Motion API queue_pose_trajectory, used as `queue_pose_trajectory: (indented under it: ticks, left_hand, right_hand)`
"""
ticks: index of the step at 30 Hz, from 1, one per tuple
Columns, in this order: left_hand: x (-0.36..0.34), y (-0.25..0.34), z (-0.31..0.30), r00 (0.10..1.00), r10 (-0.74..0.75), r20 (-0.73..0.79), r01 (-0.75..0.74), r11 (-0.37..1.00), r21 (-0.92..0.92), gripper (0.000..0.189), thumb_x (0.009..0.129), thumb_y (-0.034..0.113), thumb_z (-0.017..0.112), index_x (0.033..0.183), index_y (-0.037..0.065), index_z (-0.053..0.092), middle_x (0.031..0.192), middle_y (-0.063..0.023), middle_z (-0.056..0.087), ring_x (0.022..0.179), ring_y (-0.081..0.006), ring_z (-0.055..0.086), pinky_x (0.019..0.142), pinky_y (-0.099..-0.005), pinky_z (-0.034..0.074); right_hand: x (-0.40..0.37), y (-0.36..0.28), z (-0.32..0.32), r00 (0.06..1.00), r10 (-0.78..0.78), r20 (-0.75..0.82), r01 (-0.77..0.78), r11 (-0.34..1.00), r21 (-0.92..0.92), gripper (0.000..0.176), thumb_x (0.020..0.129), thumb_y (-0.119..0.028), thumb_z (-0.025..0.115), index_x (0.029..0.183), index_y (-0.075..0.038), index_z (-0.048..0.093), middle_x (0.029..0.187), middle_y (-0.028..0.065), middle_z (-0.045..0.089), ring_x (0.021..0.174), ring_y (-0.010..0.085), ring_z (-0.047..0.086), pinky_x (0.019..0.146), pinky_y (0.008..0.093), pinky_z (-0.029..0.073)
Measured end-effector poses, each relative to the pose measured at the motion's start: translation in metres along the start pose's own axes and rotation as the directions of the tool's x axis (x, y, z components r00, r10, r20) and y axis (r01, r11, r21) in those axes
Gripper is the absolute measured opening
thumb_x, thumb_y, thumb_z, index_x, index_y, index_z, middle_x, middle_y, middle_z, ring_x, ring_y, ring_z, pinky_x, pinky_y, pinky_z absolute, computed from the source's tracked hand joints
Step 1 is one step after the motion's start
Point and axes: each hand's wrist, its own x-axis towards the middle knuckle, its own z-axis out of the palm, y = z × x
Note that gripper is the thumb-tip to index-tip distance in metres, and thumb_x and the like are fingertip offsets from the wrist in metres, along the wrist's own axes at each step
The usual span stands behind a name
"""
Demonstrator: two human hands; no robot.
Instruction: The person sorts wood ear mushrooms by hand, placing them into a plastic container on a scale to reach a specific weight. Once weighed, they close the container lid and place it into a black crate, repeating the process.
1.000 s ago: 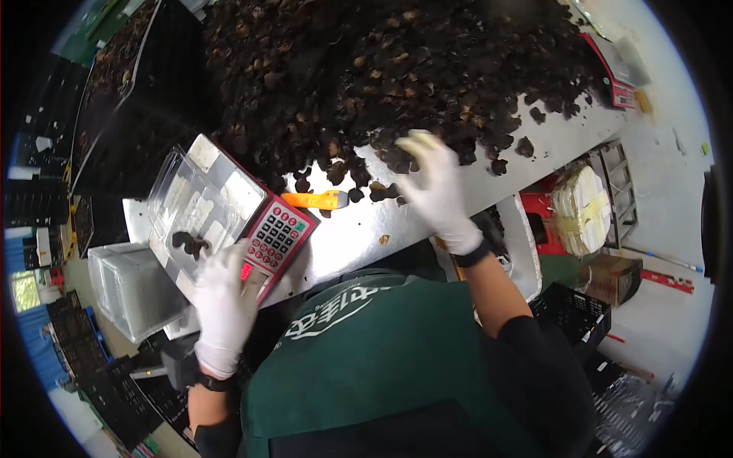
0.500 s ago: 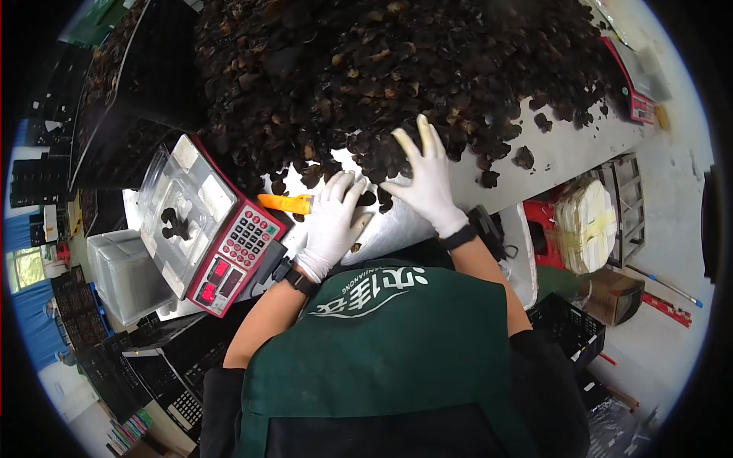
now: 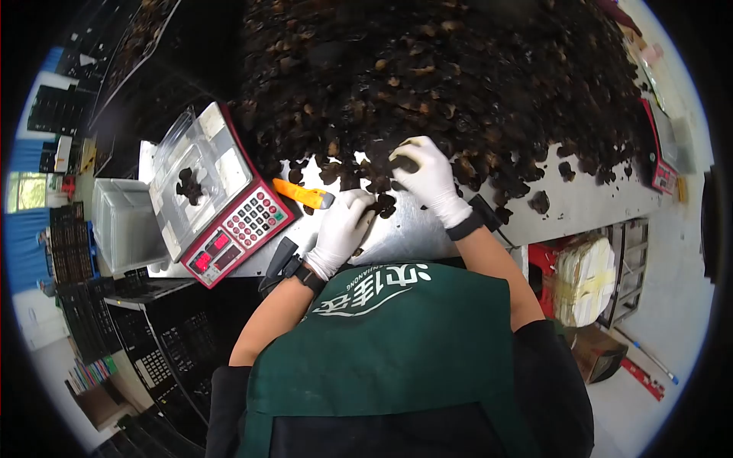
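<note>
My gloved right hand (image 3: 431, 175) is at the near edge of a big heap of dark wood ear mushrooms (image 3: 427, 91). Its fingers curl round a dark mushroom piece (image 3: 405, 162). Lower and to the left, my gloved left hand (image 3: 341, 229) rests close to the metal table (image 3: 416, 233), fingers bent together; what they hold, if anything, is hidden. A loose wood ear (image 3: 385, 205) lies right by its fingertips. Just beyond that hand is an orange-handled tool (image 3: 301, 194), perhaps a cutter. On the red scale (image 3: 243, 229), a clear plastic tray (image 3: 174, 164) bears a dark mushroom piece (image 3: 188, 185).
Stacked clear containers (image 3: 126, 225) stand left of the scale. A second red scale (image 3: 663, 149) is at the far right, with part of another person (image 3: 630, 19) above it. Black crates (image 3: 164, 343) are at lower left; a taped white bundle (image 3: 584, 281) is at right.
My right hand has gone from spread fingers to curled round a mushroom piece. My left hand's fingers have bent inward beside the loose wood ear. The whole view has shifted slightly.
</note>
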Motion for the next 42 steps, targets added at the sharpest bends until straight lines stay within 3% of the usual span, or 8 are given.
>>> queue_pose_trajectory:
  ticks: [3,6,15,21,29,32,38,42]
  left_hand:
    - [0.007,0.020,-0.011,0.956,0.202,0.212,-0.219,0.974,0.064,0.031,0.085,0.006,0.065,0.115,0.007,0.062,0.115,-0.0130,0.061,0.096,-0.0308,0.064,0.082,-0.0381,0.054]
    - [0.015,0.025,-0.002,0.898,0.232,0.374,-0.325,0.922,0.211,0.026,0.081,0.008,0.055,0.106,0.006,0.062,0.115,-0.0083,0.058,0.099,-0.0238,0.059,0.083,-0.0345,0.054]
    - [0.002,-0.010,0.004,0.976,0.198,0.090,-0.176,0.963,-0.205,0.017,0.077,0.004,0.062,0.095,0.005,0.062,0.102,-0.0092,0.059,0.097,-0.0283,0.058,0.082,-0.0386,0.051]
    - [-0.024,0.000,-0.118,0.962,-0.059,-0.268,0.012,0.984,-0.176,0.022,0.075,-0.008,0.072,0.092,0.005,0.069,0.101,-0.0078,0.067,0.093,-0.0247,0.067,0.081,-0.0320,0.054]
    - [-0.057,-0.069,-0.259,0.688,-0.234,-0.687,0.200,0.971,-0.130,0.017,0.081,-0.012,0.068,0.093,0.000,0.067,0.101,-0.0081,0.063,0.082,-0.0115,0.061,0.070,-0.0221,0.050]
    - [-0.057,-0.092,-0.271,0.684,-0.209,-0.699,0.228,0.971,-0.067,0.017,0.081,-0.011,0.069,0.094,0.000,0.067,0.103,-0.0079,0.064,0.082,-0.0110,0.061,0.072,-0.0227,0.050]
    - [-0.060,-0.117,-0.267,0.881,-0.339,-0.331,0.351,0.936,-0.026,0.033,0.084,0.011,0.072,0.116,0.005,0.065,0.118,-0.0132,0.062,0.111,-0.0325,0.060,0.095,-0.0370,0.049]
    - [-0.049,-0.102,-0.272,0.849,-0.239,-0.472,0.300,0.952,0.057,0.034,0.082,0.005,0.074,0.116,0.006,0.069,0.113,-0.0138,0.065,0.104,-0.0266,0.065,0.088,-0.0330,0.052]
  right_hand:
    - [0.013,-0.007,-0.014,0.931,0.334,0.149,-0.366,0.832,0.417,0.015,0.084,-0.010,0.071,0.098,-0.006,0.071,0.089,0.0017,0.068,0.079,0.0126,0.065,0.070,0.0252,0.051]
    - [0.025,-0.040,-0.046,0.696,0.520,0.495,-0.687,0.281,0.670,0.023,0.093,-0.022,0.064,0.113,-0.010,0.067,0.086,0.0009,0.066,0.064,0.0074,0.056,0.050,0.0207,0.042]
    - [0.030,-0.052,-0.012,0.734,0.087,0.674,-0.571,-0.459,0.681,0.027,0.099,-0.024,0.055,0.121,-0.008,0.058,0.119,0.0167,0.062,0.076,0.0162,0.058,0.041,0.0203,0.045]
    - [0.062,-0.098,0.032,0.678,0.014,0.735,-0.623,-0.518,0.586,0.026,0.098,-0.025,0.057,0.119,-0.010,0.060,0.121,0.0165,0.060,0.075,0.0168,0.060,0.042,0.0213,0.047]
    - [0.139,-0.208,0.122,0.623,-0.206,0.755,-0.777,-0.273,0.567,0.031,0.100,-0.028,0.053,0.120,-0.005,0.063,0.125,0.0171,0.059,0.082,0.0154,0.056,0.052,0.0193,0.050]
    - [0.150,-0.246,0.154,0.695,0.017,0.719,-0.719,0.011,0.695,0.025,0.096,-0.028,0.060,0.111,-0.008,0.067,0.100,0.0089,0.068,0.075,0.0139,0.063,0.049,0.0210,0.048]
    - [0.158,-0.250,0.194,0.639,-0.046,0.768,-0.769,-0.030,0.638,0.030,0.099,-0.030,0.056,0.115,-0.007,0.066,0.098,0.0081,0.068,0.074,0.0168,0.064,0.060,0.0278,0.055]
    - [0.145,-0.267,0.186,0.711,0.102,0.696,-0.703,0.143,0.697,0.031,0.099,-0.033,0.056,0.117,-0.010,0.065,0.096,0.0037,0.068,0.074,0.0139,0.065,0.059,0.0270,0.055]
